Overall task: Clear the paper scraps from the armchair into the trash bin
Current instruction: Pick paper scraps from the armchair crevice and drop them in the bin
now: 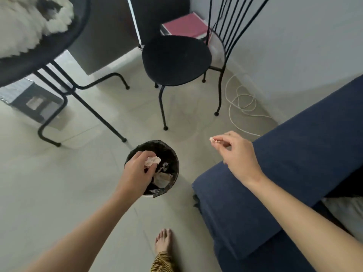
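Two hands, left hand [137, 171] hiding bin [170, 154] rim

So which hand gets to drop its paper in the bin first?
Probably the left hand. It holds a crumpled paper right over the open trash bin, so it only needs to let go. The right hand pinches a tiny scrap over the floor, beside the blue armchair.

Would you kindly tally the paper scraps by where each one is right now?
In the left hand, over the trash bin: 1, a crumpled scrap
Pinched in the right hand fingers: 1, a small scrap
Lying inside the bin: at least 1 pale scrap
Total: 3 clearly visible
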A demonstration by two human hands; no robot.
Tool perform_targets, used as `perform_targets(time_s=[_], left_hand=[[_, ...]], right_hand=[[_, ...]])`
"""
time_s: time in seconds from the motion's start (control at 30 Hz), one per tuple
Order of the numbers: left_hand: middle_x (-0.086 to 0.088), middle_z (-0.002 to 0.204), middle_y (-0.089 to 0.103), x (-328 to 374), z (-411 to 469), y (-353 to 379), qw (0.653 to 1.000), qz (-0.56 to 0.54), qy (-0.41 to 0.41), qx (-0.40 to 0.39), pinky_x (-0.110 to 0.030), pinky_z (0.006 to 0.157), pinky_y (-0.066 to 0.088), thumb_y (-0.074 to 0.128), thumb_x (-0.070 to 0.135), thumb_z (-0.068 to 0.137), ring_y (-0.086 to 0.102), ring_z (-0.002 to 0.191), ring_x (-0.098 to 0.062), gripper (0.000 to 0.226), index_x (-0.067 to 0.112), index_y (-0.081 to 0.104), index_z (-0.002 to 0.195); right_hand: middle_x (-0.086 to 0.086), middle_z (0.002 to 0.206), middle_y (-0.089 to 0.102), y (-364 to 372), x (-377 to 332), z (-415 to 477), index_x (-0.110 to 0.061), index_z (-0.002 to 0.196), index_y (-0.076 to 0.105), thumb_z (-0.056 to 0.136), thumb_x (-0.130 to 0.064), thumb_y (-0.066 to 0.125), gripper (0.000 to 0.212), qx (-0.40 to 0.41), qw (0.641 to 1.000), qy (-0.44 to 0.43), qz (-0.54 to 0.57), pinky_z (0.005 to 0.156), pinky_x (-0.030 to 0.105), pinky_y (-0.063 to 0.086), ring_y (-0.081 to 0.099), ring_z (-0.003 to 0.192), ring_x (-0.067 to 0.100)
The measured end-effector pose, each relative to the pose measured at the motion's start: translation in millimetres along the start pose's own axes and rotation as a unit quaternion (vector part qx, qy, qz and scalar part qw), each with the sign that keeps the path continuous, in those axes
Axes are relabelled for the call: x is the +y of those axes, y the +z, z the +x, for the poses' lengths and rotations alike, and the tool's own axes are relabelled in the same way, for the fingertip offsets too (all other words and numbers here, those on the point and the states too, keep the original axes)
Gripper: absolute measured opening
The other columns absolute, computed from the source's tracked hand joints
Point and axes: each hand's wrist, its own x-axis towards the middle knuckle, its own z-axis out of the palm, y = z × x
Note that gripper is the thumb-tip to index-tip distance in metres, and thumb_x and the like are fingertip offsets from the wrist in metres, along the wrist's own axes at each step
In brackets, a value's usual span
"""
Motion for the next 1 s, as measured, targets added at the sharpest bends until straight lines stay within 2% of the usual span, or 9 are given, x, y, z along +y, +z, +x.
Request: perform_targets(time_s=[0.07, 0.2, 0.3, 0.5, 0.57, 0.73, 0.8, 0.87, 1.0], left_hand=[[0.009, 0.114, 0.057, -27.1, 12.3, -2.7, 1.0, 0.01, -0.017, -0.009, -0.024, 0.082, 0.041, 0.063, 0.02, 0.095, 0.055, 0.097, -0.014, 0.026, 0.02, 0.064, 0.12], [-0.002, 0.118, 0.062, -71.8, 36.5, 1.7, 0.999, 0.014, -0.048, -0.019, -0.024, 0.085, 0.04, 0.061, 0.02, 0.095, 0.059, 0.103, -0.023, 0.03, 0.015, 0.064, 0.124], [-0.004, 0.125, 0.061, -98.9, 50.0, 11.1, 0.997, 0.018, -0.068, -0.044, -0.028, 0.091, 0.043, 0.062, 0.023, 0.094, 0.058, 0.112, -0.027, 0.038, 0.014, 0.06, 0.132], [0.0, 0.166, 0.013, -142.0, 54.2, 19.6, 0.984, 0.025, -0.089, -0.15, -0.04, 0.119, 0.021, 0.074, 0.044, 0.082, 0.012, 0.151, -0.019, 0.099, 0.021, 0.015, 0.159], [0.002, 0.167, 0.005, -152.6, 52.5, 13.3, 0.987, 0.018, -0.086, -0.135, -0.04, 0.12, 0.018, 0.073, 0.051, 0.079, 0.002, 0.152, -0.016, 0.107, 0.024, 0.008, 0.159], [0.006, 0.167, -0.004, -172.0, 47.8, -10.9, 0.99, 0.02, -0.069, -0.118, -0.043, 0.12, 0.016, 0.07, 0.062, 0.078, -0.006, 0.151, -0.012, 0.111, 0.029, 0.002, 0.159], [0.006, 0.166, -0.005, -177.4, 47.7, -20.0, 0.991, 0.024, -0.068, -0.113, -0.043, 0.12, 0.016, 0.07, 0.062, 0.078, -0.006, 0.151, -0.011, 0.111, 0.027, 0.002, 0.159], [0.006, 0.166, -0.005, -181.1, 48.2, -27.0, 0.992, 0.026, -0.065, -0.106, -0.041, 0.119, 0.016, 0.07, 0.063, 0.077, -0.006, 0.151, -0.01, 0.112, 0.025, 0.002, 0.159], [0.006, 0.166, -0.004, -181.0, 49.3, -32.9, 0.993, 0.015, -0.057, -0.1, -0.04, 0.12, 0.014, 0.068, 0.07, 0.074, -0.007, 0.151, -0.009, 0.117, 0.026, 0.001, 0.159]], right_hand=[[-0.01, 0.095, 0.071, 27.7, -9.9, 9.3, -0.021, 0.112, 0.078, 0.098, -0.024, 0.068, 0.017, -0.013, 1.0, -0.001, 0.005, 0.07, 0.024, 0.054, 0.065, 0.079, 0.0], [-0.016, 0.089, 0.073, 81.5, -23.2, 24.6, -0.024, 0.104, 0.077, 0.097, -0.028, 0.07, 0.011, -0.028, 1.0, -0.003, -0.012, 0.071, 0.006, 0.045, 0.062, 0.08, -0.012], [-0.023, 0.083, 0.066, 120.7, -28.0, 34.7, -0.023, 0.099, 0.078, 0.095, -0.022, 0.072, 0.008, -0.04, 0.999, -0.001, -0.01, 0.066, 0.017, 0.05, 0.062, 0.079, -0.009], [-0.011, 0.094, 0.072, 177.7, -26.4, 40.2, -0.022, 0.102, 0.078, 0.097, -0.027, 0.069, 0.011, -0.075, 0.997, 0.005, -0.021, 0.07, 0.03, 0.057, 0.065, 0.087, 0.005], [-0.012, 0.092, 0.075, 187.1, -26.6, 38.5, -0.023, 0.101, 0.078, 0.098, -0.033, 0.066, 0.016, -0.072, 0.996, 0.002, -0.046, 0.073, 0.024, 0.053, 0.066, 0.085, 0.004], [-0.012, 0.082, 0.076, 209.5, -20.1, 36.6, -0.029, 0.101, 0.076, 0.1, -0.044, 0.058, 0.023, -0.073, 0.993, 0.017, -0.096, 0.073, 0.04, 0.058, 0.071, 0.079, 0.009], [-0.01, 0.098, 0.079, 217.8, -17.1, 39.4, -0.033, 0.116, 0.072, 0.1, -0.047, 0.058, 0.026, -0.108, 0.988, 0.032, -0.106, 0.081, 0.041, 0.059, 0.073, 0.092, 0.013], [-0.005, 0.13, 0.072, 223.5, -14.9, 43.0, -0.033, 0.145, 0.054, 0.097, -0.048, 0.063, 0.051, -0.176, 0.974, 0.061, -0.128, 0.096, 0.04, 0.055, 0.068, 0.118, 0.018], [-0.001, 0.168, 0.031, 222.5, -17.8, 46.0, -0.035, 0.163, 0.014, 0.092, -0.048, 0.07, 0.092, -0.222, 0.969, 0.071, -0.088, 0.12, 0.047, 0.034, 0.029, 0.154, 0.022]])
